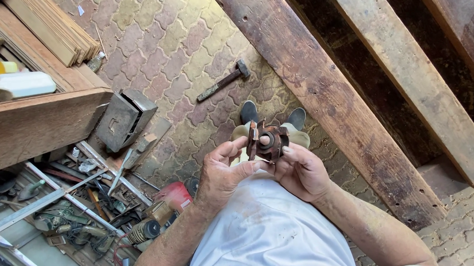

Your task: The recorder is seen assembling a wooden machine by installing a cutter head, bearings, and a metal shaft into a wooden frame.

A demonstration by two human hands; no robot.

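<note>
Both hands meet in front of the person's white shirt (266, 236), above the paved floor (169, 43). The left hand (223, 175) and the right hand (301, 170) together grasp one rusty metal cutter head (268, 141), a round dark-brown block with a central bore and flat blades jutting from its rim. The left hand's fingers pinch its left blade; the right hand's fingers curl around its lower right side, and one fingertip rests by the bore. The piece looks pitted and dull.

The floor is laid in interlocking brick-shaped pavers, greyish pink and worn. On it, beyond the hands, lies one hammer (223, 80) with a dark head and rusty handle. Two dark shoe tips (272, 114) show just under the cutter head.

Toward the right run three heavy wooden beams (329, 99), rough, weathered and pierced with small holes. At the left stands a wooden shelf (36, 127) carrying bottles, with a grey metal box (125, 118) beside it. Below, a heap of tools (86, 210) includes a red power tool (172, 196) and a spring.
</note>
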